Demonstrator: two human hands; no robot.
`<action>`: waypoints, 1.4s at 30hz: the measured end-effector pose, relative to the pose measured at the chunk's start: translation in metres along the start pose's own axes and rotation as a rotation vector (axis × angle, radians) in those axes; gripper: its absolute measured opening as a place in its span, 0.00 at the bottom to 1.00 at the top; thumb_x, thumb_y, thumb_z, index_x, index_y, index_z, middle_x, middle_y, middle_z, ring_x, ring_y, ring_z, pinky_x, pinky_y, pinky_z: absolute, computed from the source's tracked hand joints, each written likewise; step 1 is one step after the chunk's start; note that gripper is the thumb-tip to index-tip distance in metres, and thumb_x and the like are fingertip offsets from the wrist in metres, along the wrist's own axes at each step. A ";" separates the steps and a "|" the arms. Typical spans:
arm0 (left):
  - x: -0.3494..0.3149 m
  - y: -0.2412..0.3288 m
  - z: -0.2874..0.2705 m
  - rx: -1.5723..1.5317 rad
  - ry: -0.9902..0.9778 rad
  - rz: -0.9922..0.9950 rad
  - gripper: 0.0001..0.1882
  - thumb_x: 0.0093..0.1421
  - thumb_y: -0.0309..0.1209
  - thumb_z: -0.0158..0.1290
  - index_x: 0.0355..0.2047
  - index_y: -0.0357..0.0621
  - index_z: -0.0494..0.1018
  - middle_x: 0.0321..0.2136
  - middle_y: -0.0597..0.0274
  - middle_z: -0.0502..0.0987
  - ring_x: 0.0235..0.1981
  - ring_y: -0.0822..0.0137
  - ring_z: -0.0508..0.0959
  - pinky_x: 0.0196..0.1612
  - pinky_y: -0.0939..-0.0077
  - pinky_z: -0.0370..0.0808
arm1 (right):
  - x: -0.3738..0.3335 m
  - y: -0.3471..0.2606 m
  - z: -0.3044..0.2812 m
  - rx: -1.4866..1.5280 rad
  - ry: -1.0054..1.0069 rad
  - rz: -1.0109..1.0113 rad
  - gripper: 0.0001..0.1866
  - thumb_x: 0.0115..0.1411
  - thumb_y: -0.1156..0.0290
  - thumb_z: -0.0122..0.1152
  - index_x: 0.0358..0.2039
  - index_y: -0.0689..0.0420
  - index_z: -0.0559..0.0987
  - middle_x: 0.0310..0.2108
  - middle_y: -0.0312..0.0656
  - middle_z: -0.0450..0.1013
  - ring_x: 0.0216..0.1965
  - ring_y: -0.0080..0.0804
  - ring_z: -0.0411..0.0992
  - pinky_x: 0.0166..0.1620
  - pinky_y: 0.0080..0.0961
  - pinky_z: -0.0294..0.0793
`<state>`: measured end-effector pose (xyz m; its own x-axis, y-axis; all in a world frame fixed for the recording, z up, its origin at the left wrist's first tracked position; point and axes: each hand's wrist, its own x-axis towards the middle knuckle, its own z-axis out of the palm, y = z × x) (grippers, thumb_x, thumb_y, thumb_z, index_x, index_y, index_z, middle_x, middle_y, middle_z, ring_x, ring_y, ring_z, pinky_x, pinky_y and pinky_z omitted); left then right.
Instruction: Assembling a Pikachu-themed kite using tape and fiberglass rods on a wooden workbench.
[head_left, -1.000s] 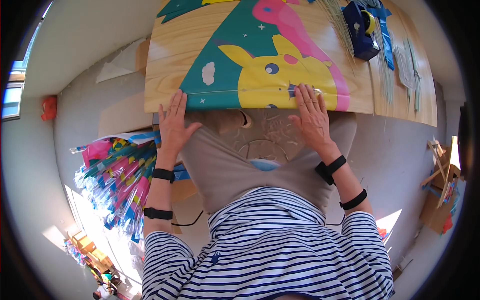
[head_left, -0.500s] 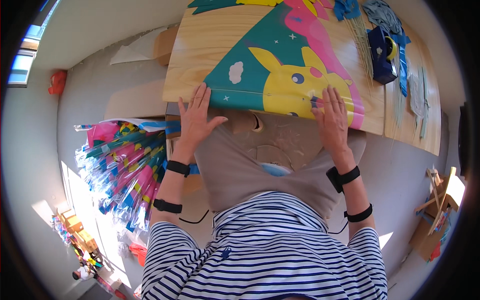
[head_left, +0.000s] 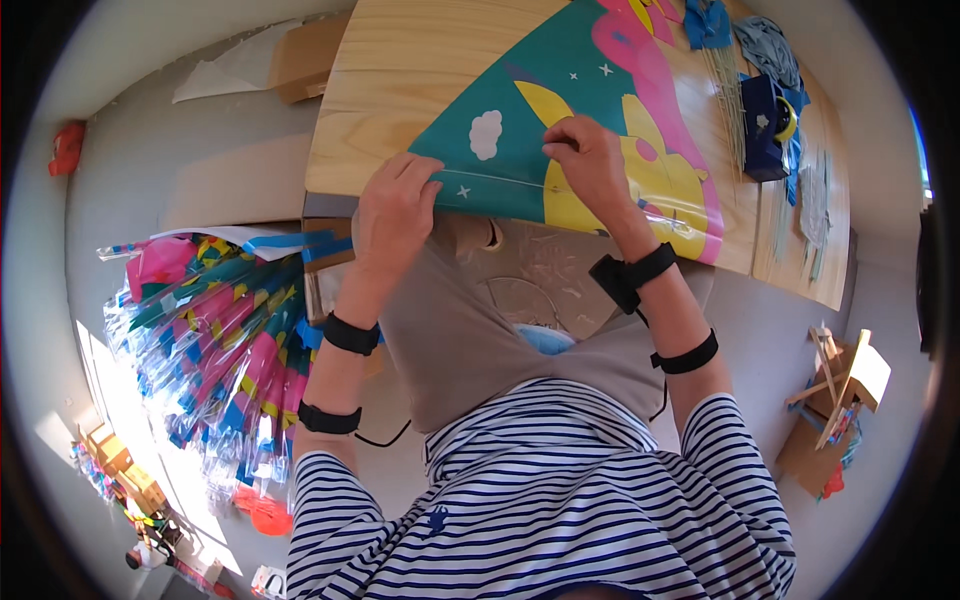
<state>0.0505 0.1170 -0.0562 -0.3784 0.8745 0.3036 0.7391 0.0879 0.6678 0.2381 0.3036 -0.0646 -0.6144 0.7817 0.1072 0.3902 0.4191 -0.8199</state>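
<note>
A printed sheet (head_left: 500,185), green with a yellow cartoon figure, a white cloud and a pink border, lies along the table's near edge. A thin pale line runs across it close to that edge. My left hand (head_left: 395,205) is at the sheet's left corner, thumb and fingers drawn together in a pinch where the line begins. Over the middle of the sheet, my right hand (head_left: 592,168) is closed with its thumb against curled fingers. What either pinch holds is too small or hidden to make out.
Right of the sheet are thin sticks (head_left: 725,90), a dark blue tape dispenser (head_left: 764,130) with yellow tape and a grey-blue cloth (head_left: 768,48). A pile of colourful plastic-wrapped pieces (head_left: 215,340) is at my left. Cardboard (head_left: 305,60) lies beyond the wooden table (head_left: 370,100).
Both hands were lying flat on the sheet's near edge, fingers stretched. Now both are closed; the right has moved left and risen toward the middle. The view has shifted slightly.
</note>
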 end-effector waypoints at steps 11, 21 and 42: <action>0.035 0.025 0.058 -0.164 -0.189 0.113 0.04 0.53 0.22 0.58 0.31 0.40 0.76 0.27 0.56 0.72 0.30 0.54 0.74 0.33 0.65 0.71 | -0.016 0.002 -0.036 -0.122 -0.203 0.064 0.04 0.51 0.80 0.63 0.29 0.64 0.78 0.26 0.42 0.73 0.29 0.30 0.72 0.35 0.27 0.70; 0.034 0.030 0.084 -0.132 -0.214 0.110 0.04 0.52 0.22 0.58 0.29 0.42 0.76 0.26 0.57 0.71 0.30 0.53 0.75 0.33 0.63 0.71 | -0.025 0.009 -0.013 -0.265 -0.238 -0.210 0.03 0.50 0.81 0.59 0.27 0.61 0.76 0.27 0.47 0.72 0.30 0.49 0.73 0.32 0.38 0.71; 0.028 0.026 0.093 -0.004 -0.129 0.241 0.05 0.51 0.23 0.59 0.26 0.44 0.73 0.25 0.60 0.68 0.29 0.56 0.73 0.31 0.63 0.69 | -0.033 0.001 -0.024 -0.197 -0.146 -0.088 0.02 0.51 0.79 0.59 0.27 0.61 0.77 0.29 0.48 0.73 0.32 0.51 0.73 0.35 0.42 0.72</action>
<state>0.1110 0.1882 -0.0938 -0.1171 0.9236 0.3650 0.7968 -0.1320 0.5896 0.2754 0.2896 -0.0557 -0.7387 0.6693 0.0794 0.4479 0.5755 -0.6842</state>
